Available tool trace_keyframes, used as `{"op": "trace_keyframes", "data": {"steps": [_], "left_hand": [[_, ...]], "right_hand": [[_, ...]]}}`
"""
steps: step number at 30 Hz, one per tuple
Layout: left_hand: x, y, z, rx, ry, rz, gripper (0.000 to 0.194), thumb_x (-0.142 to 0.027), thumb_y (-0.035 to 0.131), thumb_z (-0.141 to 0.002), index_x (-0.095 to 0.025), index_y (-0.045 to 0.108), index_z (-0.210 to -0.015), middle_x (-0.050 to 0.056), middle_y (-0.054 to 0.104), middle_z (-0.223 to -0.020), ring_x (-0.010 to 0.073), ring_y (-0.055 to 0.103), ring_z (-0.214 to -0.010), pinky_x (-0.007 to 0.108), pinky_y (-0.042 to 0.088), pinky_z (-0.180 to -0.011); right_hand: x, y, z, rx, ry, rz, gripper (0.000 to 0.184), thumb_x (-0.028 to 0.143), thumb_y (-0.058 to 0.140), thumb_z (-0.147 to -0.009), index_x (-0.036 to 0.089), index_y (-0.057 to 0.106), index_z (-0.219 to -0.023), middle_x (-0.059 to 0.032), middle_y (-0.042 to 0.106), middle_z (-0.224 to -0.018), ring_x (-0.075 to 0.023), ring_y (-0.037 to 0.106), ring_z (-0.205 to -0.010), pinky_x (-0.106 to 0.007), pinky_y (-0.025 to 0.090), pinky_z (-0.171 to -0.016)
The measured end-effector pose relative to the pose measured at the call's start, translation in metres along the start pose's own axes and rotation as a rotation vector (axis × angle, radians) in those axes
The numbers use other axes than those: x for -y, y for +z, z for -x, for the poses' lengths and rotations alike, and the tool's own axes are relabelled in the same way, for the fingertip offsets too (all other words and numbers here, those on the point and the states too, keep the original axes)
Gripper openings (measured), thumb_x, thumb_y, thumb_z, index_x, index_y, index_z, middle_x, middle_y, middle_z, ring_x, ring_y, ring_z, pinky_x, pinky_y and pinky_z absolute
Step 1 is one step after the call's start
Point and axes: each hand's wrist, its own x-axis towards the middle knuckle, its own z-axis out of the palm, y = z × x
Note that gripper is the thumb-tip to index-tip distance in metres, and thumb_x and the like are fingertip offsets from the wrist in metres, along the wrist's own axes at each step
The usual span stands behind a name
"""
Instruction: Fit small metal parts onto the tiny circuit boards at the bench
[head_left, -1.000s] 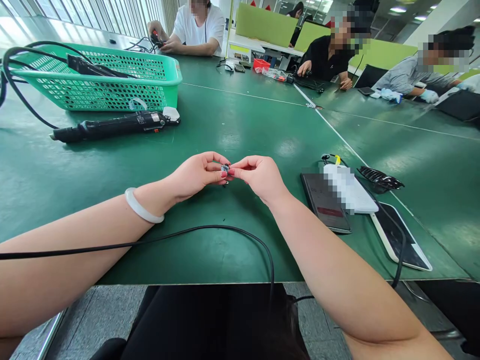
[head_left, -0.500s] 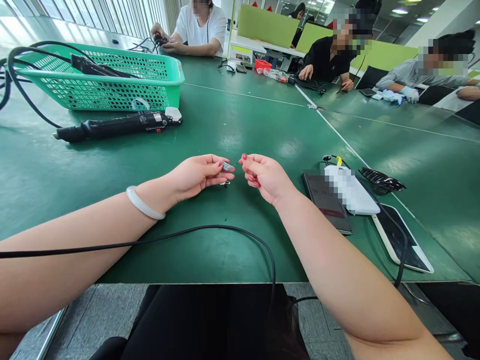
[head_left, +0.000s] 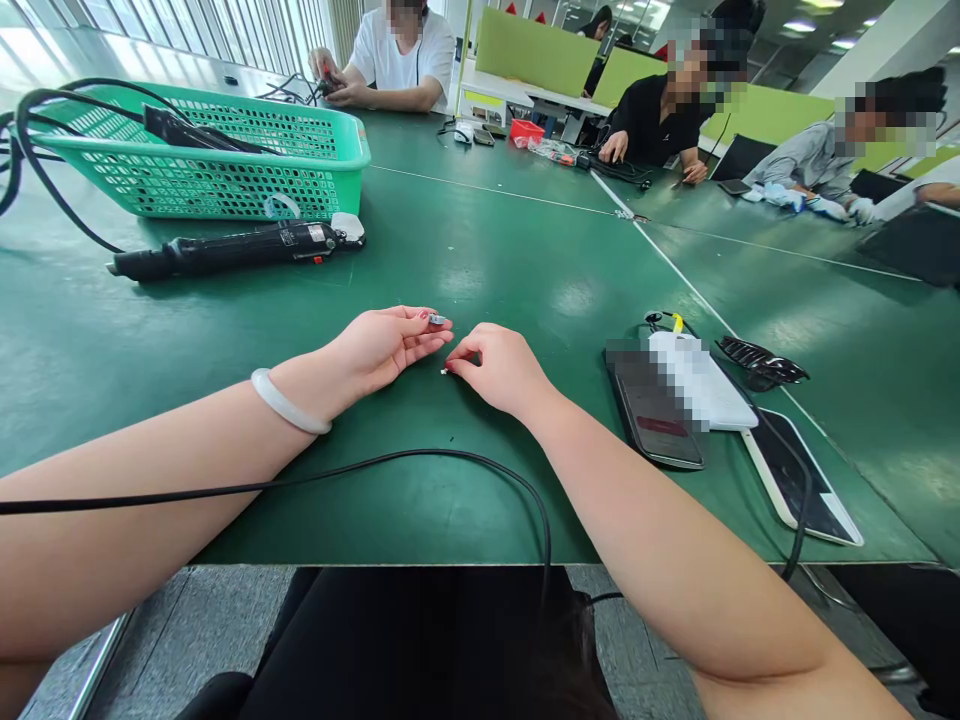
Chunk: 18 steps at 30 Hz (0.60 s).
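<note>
My left hand hovers palm up over the green table, a pale band around its wrist. Its thumb presses a small grey-blue piece against the fingers; what kind of piece it is I cannot tell. Just to the right, my right hand reaches down with thumb and forefinger drawn together at the tabletop. A tiny shiny bit shows at those fingertips. Whether it is gripped or only touched is too small to make out.
A black electric screwdriver lies before a green basket holding another black tool and cables. Phones, a white pouch-like item and dark glasses lie at right. A black cable crosses in front. Several people sit beyond.
My right hand has dropped from beside the left fingertips to the tiny shiny bit on the table. My left hand has drawn slightly left, still holding the grey-blue piece.
</note>
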Motion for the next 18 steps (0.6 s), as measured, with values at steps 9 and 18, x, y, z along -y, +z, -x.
{"op": "trace_keyframes", "data": {"steps": [9,18], "left_hand": [[-0.0008,0.0014,0.0027,-0.008,0.005,-0.030,0.010,-0.003,0.052,-0.084,-0.007,0.061,-0.084,0.010,0.066,-0.084,0.0137,0.068,-0.076,0.026,0.056,-0.080],[0.0011,0.0007,0.0018,0.016,-0.002,-0.109,0.014,0.000,0.050,-0.084,-0.009,0.058,-0.089,0.008,0.067,-0.083,0.0111,0.067,-0.075,0.025,0.054,-0.084]], "right_hand": [[0.0048,-0.0034,0.0024,0.025,-0.104,0.050,0.015,0.024,0.056,-0.084,0.021,0.070,-0.079,-0.0034,0.060,-0.085,-0.0148,0.053,-0.076,-0.030,0.038,-0.067],[0.0024,-0.0050,0.0008,-0.069,-0.026,-0.164,0.012,0.025,0.060,-0.078,0.020,0.068,-0.070,-0.0020,0.061,-0.079,-0.0128,0.051,-0.069,-0.029,0.039,-0.066]]}}
